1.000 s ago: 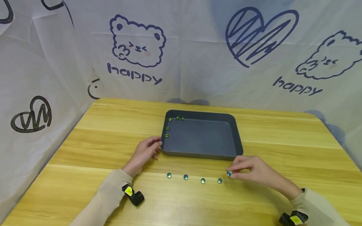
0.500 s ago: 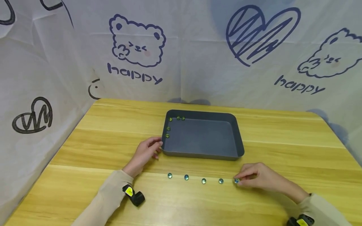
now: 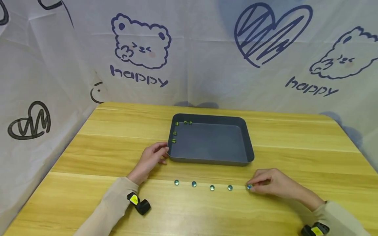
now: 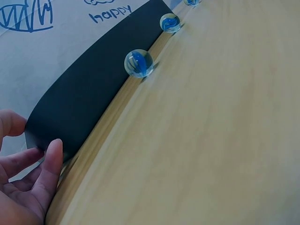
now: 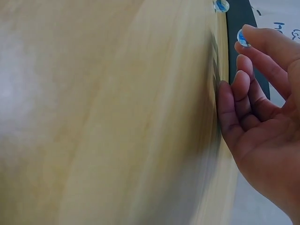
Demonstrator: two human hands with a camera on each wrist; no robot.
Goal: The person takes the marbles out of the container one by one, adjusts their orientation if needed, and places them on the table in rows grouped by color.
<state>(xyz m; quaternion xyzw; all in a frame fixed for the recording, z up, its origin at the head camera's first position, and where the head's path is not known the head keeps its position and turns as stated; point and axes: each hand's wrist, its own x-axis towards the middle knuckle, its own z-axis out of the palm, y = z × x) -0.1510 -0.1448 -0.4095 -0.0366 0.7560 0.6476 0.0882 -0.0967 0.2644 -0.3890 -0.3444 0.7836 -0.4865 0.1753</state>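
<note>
In the head view, your right hand (image 3: 276, 183) is at the lower right of the frame, thumb and index finger closed in a pinch on a small clear glass marble with a blue swirl (image 3: 249, 186). That held marble forms the right end of a row whose other four blue-tinted glass marbles (image 3: 194, 184) lie apart from one another on the yellow wood-grain tabletop (image 3: 118, 137), across the lower centre. Your right wrist view gives you the pinch from nearer, at upper right: the held marble shows between the fingertips, the remaining fingers loosely bent below it; you cannot tell whether it touches the tabletop. Your left hand (image 3: 150, 161) is left of centre in the head view, at the near left corner of a dark grey rectangular tray (image 3: 209, 142). The left wrist view, at lower left, shows its thumb and fingers spread apart and relaxed about that corner, touching it without a visible squeeze. That view also reveals blue swirls in the row's marbles, which the head view renders as glints. Only the head view lets you see inside the tray, where five yellow-green marbles (image 3: 175, 133) lie along the left side and the far left edge.
</note>
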